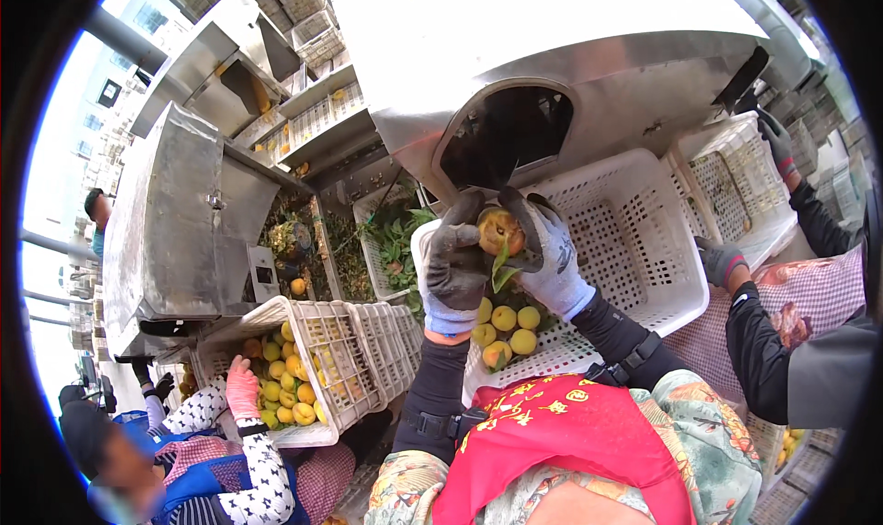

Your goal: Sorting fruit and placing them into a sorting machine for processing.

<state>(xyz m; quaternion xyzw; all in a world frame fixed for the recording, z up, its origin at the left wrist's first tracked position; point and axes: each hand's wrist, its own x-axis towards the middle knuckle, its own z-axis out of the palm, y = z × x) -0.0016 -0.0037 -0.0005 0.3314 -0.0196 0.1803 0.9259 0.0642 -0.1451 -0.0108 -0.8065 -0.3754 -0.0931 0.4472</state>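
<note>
In front of me, above a white perforated crate (635, 222), both gloved hands are raised together around one yellow-red peach (499, 231). My left hand (457, 258) presses against its left side, fingers curled. My right hand (550, 258) grips the peach from the right with thumb and fingers. A green leaf (502, 269) hangs just below the fruit. A thin dark point shows above the fingertips; I cannot make out what it is. Several yellow peaches (504, 319) lie in the near left part of the crate, beneath my hands.
Behind the crate stands a metal machine with a dark opening (506, 134). At left, a co-worker's pink-gloved hand (243, 387) reaches into a crate of peaches (285, 378). Green leaves (395, 249) fill another crate. A co-worker's gloved hand (719, 260) is at right, beside a white crate (736, 180).
</note>
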